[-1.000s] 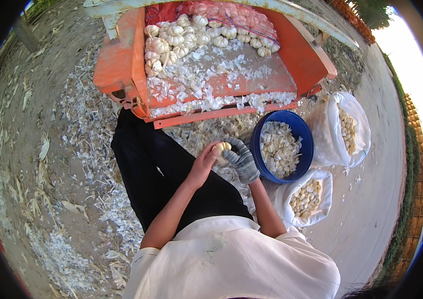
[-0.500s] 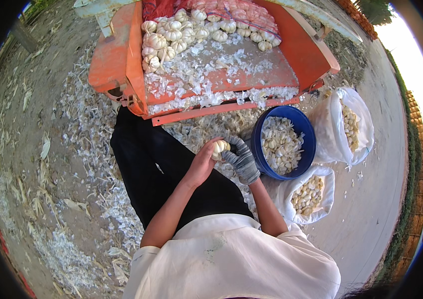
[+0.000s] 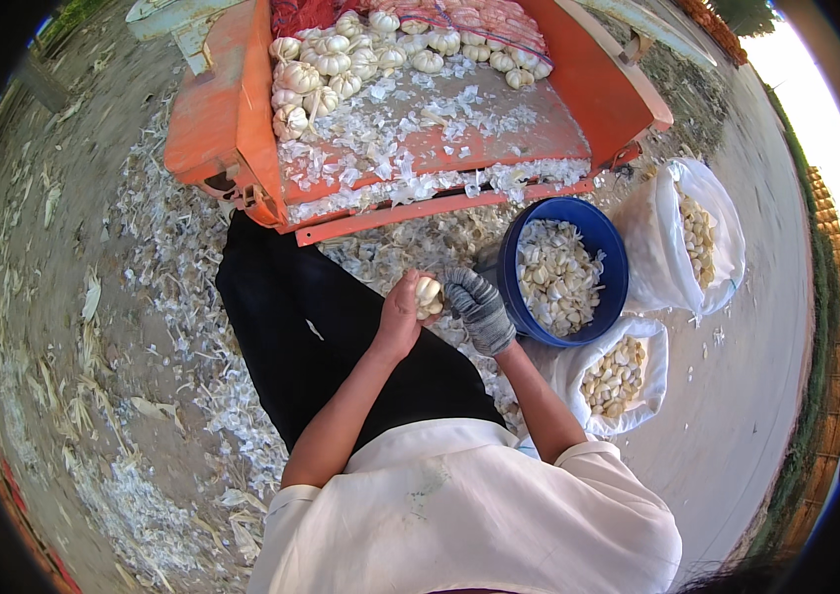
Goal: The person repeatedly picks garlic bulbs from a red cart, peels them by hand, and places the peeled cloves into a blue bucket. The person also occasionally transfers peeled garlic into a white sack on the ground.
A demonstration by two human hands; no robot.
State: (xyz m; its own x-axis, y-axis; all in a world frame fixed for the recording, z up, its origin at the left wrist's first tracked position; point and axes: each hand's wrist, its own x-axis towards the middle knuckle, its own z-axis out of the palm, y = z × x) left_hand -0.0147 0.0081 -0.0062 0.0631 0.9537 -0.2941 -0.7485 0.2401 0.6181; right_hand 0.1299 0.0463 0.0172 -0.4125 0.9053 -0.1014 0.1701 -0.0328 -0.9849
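Observation:
Over my lap, my bare left hand (image 3: 402,315) is closed around a garlic bulb (image 3: 428,297). Peeled cloves show on the bulb's side that faces my other hand. My right hand (image 3: 481,312), in a grey striped glove, is right beside the bulb with its fingers curled inward. Whether those fingertips pinch a clove or a bit of skin is hidden. Just right of the glove stands a blue bucket (image 3: 616,265), partly filled with loose garlic cloves (image 3: 560,279).
Ahead, an orange metal bed (image 3: 613,109) holds whole garlic bulbs (image 3: 329,63), a pink mesh sack (image 3: 487,24) and papery skins. Two white sacks of cloves, a larger one (image 3: 652,247) and a smaller one (image 3: 558,371), stand by the bucket. Skins litter the ground (image 3: 172,327).
My right hand has drawn slightly off the garlic bulb, its fingers curling more. My left hand has turned the bulb a little. The whole view has shifted slightly.

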